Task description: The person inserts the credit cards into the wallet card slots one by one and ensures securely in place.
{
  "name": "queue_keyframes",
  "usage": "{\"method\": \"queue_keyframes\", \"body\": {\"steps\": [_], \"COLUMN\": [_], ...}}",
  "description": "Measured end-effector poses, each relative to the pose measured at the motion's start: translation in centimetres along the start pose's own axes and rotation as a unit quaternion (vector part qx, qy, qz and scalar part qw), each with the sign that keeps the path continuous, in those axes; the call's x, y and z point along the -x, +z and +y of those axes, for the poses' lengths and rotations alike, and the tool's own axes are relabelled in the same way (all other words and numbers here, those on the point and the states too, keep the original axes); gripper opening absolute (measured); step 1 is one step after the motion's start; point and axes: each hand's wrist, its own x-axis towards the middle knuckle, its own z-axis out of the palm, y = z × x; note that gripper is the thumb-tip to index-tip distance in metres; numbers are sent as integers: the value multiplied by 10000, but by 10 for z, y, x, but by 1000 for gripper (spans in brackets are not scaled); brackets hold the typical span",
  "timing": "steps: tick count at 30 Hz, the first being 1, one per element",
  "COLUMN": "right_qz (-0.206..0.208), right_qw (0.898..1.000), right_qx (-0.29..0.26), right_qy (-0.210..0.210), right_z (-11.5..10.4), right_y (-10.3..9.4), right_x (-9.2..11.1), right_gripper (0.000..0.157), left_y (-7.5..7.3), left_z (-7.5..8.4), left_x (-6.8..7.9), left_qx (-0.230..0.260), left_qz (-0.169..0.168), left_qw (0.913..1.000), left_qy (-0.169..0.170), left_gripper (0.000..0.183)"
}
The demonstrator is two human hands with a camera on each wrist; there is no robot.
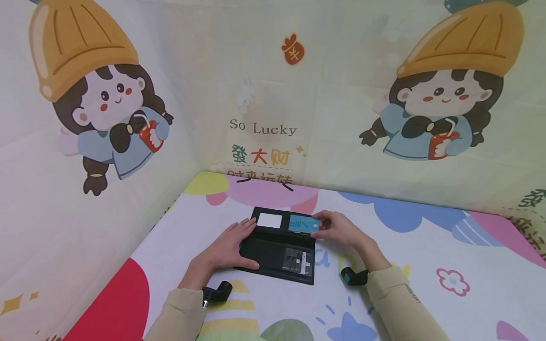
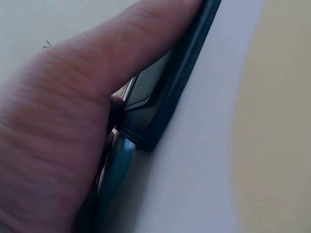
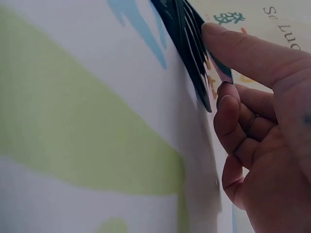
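A black wallet [image 1: 262,253] lies unfolded on the table, its fold running across between far and near panels. My left hand [image 1: 226,245] rests on the wallet's left side, thumb over the near panel and straight fingers at the far one. A blue card [image 1: 304,223] lies over the right part of the far panel. My right hand [image 1: 341,229] pinches its right end between thumb and fingers; the right wrist view shows this grip at the wallet's edge. Left of the blue card, a white rectangle [image 1: 269,220] shows in the far panel. The near panel has a clear pocket [image 1: 294,260] at right.
A colourful printed cloth [image 1: 426,255] covers the table. Printed cartoon sheets [image 1: 341,94] stand as walls at the back and left. Each wrist bears a small black camera, the left one [image 1: 218,291] and the right one [image 1: 353,276] close over the cloth.
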Motion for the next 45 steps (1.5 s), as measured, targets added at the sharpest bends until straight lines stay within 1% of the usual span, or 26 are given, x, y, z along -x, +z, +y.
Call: {"method": "queue_keyframes", "body": {"steps": [5, 12, 15, 20, 24, 27, 32, 35, 39, 45], "right_qz": [-90, -160, -145, -112, -92, -53, 183, 278, 261, 307], "right_qw": [9999, 9990, 9987, 9993, 9995, 9996, 9998, 9995, 9996, 9995], "right_qx": [111, 70, 46, 16, 153, 208, 101, 110, 12, -79], "right_qy": [-24, -413, -480, -352, -250, -189, -31, -73, -142, 23], "right_z": [-1, 0, 0, 0, -2, -3, -3, -2, -1, -2], "right_y": [0, -4, -3, 4, 9, 8, 3, 1, 0, 2], "right_x": [-1, -4, -5, -7, -8, -5, 3, 5, 5, 3], "right_gripper": [54, 49, 51, 55, 57, 58, 50, 45, 44, 44], "left_y": [0, 0, 0, 0, 0, 0, 0, 0, 0, 0], "left_z": [-1, -2, -1, -1, -1, -1, -1, -1, -1, 1], "left_x": [1, 0, 0, -1, 0, -1, -1, -1, -1, -1], "left_qx": [43, 62, 70, 64, 63, 46, -6, -33, 8, -11], "left_qz": [-16, -8, -31, -53, -43, -46, -30, -26, -42, -75], "left_qw": [10000, 10000, 9999, 10000, 9999, 10000, 10000, 10000, 10000, 10000], "left_qy": [16, 62, 66, -16, -76, -60, -36, -57, -36, 0], "left_gripper": [116, 116, 116, 117, 117, 117, 117, 117, 116, 116]}}
